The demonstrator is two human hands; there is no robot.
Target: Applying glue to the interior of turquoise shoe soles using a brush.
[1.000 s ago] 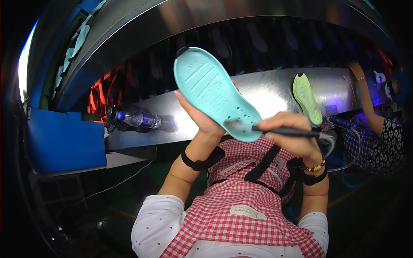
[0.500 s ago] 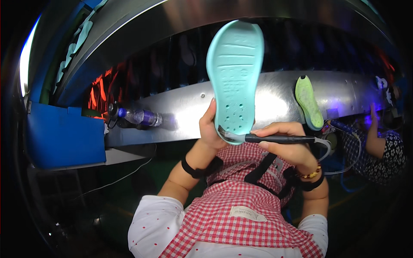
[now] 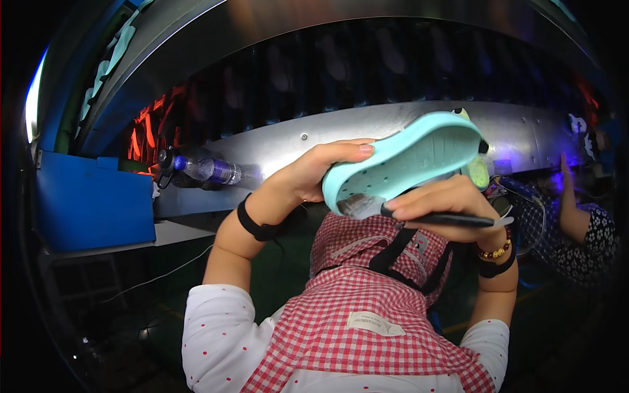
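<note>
My left hand [image 3: 321,170] grips the heel end of a light turquoise shoe sole [image 3: 406,160], held up in front of me with its toe pointing right. My right hand [image 3: 439,206] holds a thin black brush [image 3: 445,219] just under the sole, the bristle end touching the sole's heel edge. A yellow-green sole [image 3: 477,171] on the metal ledge is mostly hidden behind the turquoise one. Both wrists wear black bands; the right one also has a bead bracelet.
A shiny metal conveyor ledge [image 3: 288,147] runs across in front, with a clear plastic bottle [image 3: 209,170] lying on it at left. A blue bin [image 3: 92,203] stands at the left. Another person's arm in a flowered sleeve [image 3: 590,236] reaches in at the right.
The turquoise sole has been turned from upright to lying nearly level, toe to the right. My right hand with the brush stayed at its heel edge.
</note>
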